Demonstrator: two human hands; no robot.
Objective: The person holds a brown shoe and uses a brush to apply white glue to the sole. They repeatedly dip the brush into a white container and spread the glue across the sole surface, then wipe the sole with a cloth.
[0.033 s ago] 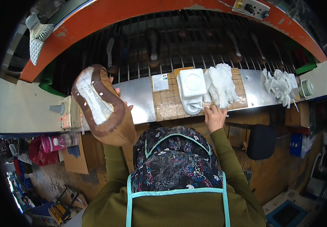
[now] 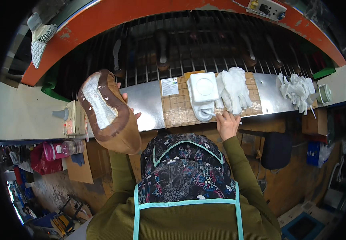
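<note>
On the left, my left hand (image 2: 125,97) is wrapped around a brown lasted shoe upper (image 2: 127,134). Its underside faces up and shows a pale whitish bottom inside a darker brown turned-in margin; most of that hand is hidden behind it. My right hand (image 2: 228,125) is closed in a pinch on a thin white stick (image 2: 211,114), one end of which reaches into a small white pot (image 2: 199,113). What lies in the pot is hard to make out. Behind the pot stands a square white container (image 2: 202,93), and white gloves (image 2: 235,91) lie to its right.
A metal ledge (image 2: 141,106) partly covered with taped cardboard (image 2: 177,108) runs before me. Beyond it lies a dark rack of metal bars (image 2: 137,78) bearing several shoe forms, under an orange frame (image 2: 113,25). More white gloves (image 2: 295,91) lie at right, near a dark stool (image 2: 276,150).
The shoe upper has tilted slightly and shifted a little in my left hand's grip. My right hand and the pot stay in the same place.
</note>
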